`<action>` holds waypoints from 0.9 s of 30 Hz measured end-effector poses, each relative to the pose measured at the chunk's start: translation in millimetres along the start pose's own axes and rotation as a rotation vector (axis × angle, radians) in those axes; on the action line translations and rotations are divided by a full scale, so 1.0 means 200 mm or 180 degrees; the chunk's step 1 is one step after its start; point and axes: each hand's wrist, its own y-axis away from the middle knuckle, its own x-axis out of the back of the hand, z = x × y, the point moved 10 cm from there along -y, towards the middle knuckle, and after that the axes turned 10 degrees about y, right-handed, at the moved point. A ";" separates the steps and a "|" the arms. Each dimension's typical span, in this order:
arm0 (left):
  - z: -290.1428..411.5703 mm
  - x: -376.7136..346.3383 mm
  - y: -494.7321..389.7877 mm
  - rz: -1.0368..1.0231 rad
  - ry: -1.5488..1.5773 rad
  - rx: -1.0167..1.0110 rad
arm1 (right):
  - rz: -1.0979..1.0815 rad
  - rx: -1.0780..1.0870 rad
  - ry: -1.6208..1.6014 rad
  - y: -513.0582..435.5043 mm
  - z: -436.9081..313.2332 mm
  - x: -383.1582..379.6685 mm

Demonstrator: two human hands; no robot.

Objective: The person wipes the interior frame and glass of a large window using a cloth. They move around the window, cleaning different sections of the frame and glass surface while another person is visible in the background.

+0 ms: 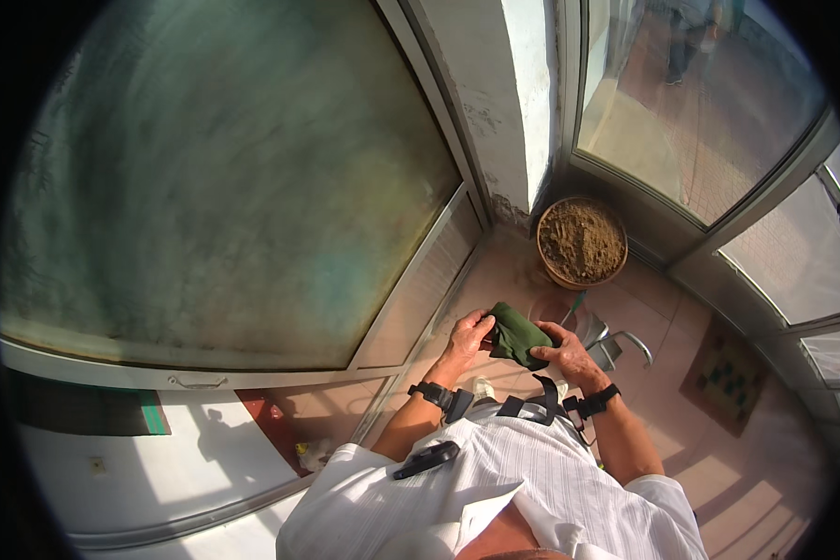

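A folded dark green cloth (520, 334) stretches between my two hands in front of my waist. My left hand (470, 336) grips its left end, with the thumb on top. At the opposite end my right hand (567, 351) pinches the lower right corner, thumb on top and fingers behind. Beyond the cloth, partly hidden by my right hand, is a reddish round basin-like thing (544, 305) with a green-handled tool (578, 301). Just right of my right hand stands an object with a curved metal tube (635, 341); its kind I cannot tell.
A round pot of brown soil (582, 241) sits in the corner by the white wall post (525, 105). A large glazed door panel (238, 196) rises on my left, framed windows (700, 126) on my right. A patterned mat (726, 378) lies on the tiled floor (661, 420).
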 end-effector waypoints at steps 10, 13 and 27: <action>0.09 0.72 0.20 0.0717 0.0428 -0.0103 | -0.0433 0.0840 0.1908 -0.26 -0.18 -0.69; 0.12 0.83 0.20 0.0724 0.0796 -0.0178 | -0.0281 0.1069 0.2417 -0.31 -0.26 -0.83; 0.24 0.82 0.21 0.0976 0.0886 -0.0094 | -0.0614 0.0928 0.3099 -0.48 -0.26 -0.88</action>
